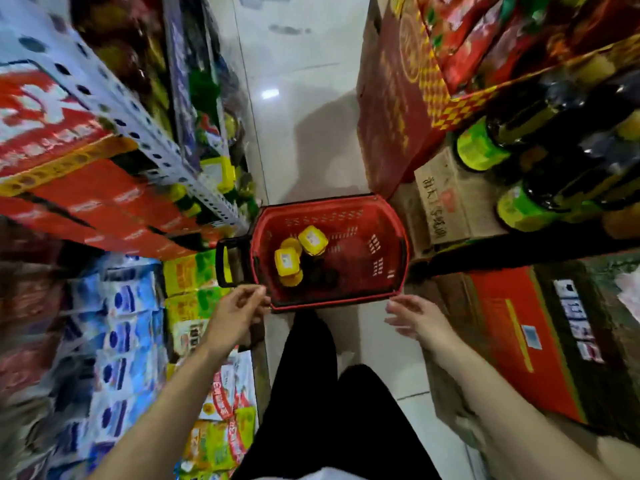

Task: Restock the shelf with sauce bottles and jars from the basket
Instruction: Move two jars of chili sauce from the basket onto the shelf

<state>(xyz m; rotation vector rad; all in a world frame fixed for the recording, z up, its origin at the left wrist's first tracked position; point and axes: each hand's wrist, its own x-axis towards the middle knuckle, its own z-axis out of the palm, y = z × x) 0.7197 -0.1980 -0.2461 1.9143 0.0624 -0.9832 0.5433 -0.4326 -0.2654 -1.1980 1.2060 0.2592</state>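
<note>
I saw red basket (349, 271), yellow-lidded jars (313, 240) bunched left; left hand (239, 311), right hand (414, 317) loose, empty, flanking near rim; tiled floor (304, 150) beyond.

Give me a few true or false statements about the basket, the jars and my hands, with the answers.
1. The basket is red. True.
2. The jars have blue lids. False: the lids are yellow.
3. The right hand holds a jar. False: it holds nothing, fingers spread.
4. The jars sit toward the basket's left side. True.
5. The basket stands on a shelf. False: it is on the floor.
</note>
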